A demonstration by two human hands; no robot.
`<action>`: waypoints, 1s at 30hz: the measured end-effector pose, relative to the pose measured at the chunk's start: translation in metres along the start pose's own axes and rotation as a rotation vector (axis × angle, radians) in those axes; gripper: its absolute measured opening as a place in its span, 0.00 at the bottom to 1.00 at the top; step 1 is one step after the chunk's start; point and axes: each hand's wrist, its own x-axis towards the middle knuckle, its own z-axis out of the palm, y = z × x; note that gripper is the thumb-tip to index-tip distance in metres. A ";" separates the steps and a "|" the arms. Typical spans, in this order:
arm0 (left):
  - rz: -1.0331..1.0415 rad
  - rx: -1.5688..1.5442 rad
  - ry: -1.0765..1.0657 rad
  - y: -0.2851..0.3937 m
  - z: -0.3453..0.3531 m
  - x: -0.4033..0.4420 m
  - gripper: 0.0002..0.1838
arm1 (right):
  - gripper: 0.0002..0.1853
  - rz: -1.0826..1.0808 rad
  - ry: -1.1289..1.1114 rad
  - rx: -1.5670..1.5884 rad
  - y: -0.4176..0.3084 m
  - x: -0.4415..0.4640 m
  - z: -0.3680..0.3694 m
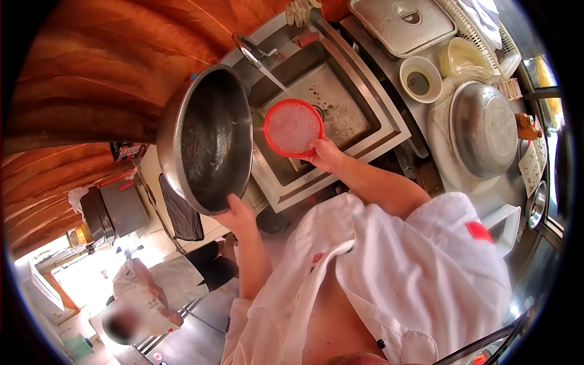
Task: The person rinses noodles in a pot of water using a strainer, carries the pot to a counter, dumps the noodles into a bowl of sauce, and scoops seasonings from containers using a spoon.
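Note:
My left hand (236, 216) grips the lower rim of a large metal basin (213, 140), which is tilted on its side beside the sink with its dark, wet inside towards me. My right hand (325, 156) is closed on the edge of a round red plastic bowl (293, 128), held over the steel sink (371, 91). Water streams from the tap (248, 52) towards the bowl's far edge. Inside the bowl is pale, frothy-looking water; whether anything lies under it I cannot make out. Dark bits are scattered over the sink floor.
Right of the sink, a counter carries a lidded steel tray (401, 24), a white bowl (420, 79) and an upturned metal basin (485, 131). Gloves (299, 11) hang at the sink's back corner. Another person (152, 283) stands at lower left. Orange sheeting (121, 67) covers the wall.

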 end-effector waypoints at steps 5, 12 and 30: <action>-0.069 -0.064 0.065 -0.011 0.003 -0.003 0.37 | 0.36 0.011 0.032 -0.008 -0.004 -0.001 0.002; -0.085 0.202 -0.040 -0.016 0.011 -0.008 0.47 | 0.37 -0.008 0.043 -0.009 -0.019 -0.016 0.023; -0.130 0.239 -0.142 -0.060 -0.012 -0.075 0.48 | 0.32 -0.027 0.061 -0.048 -0.056 -0.043 0.022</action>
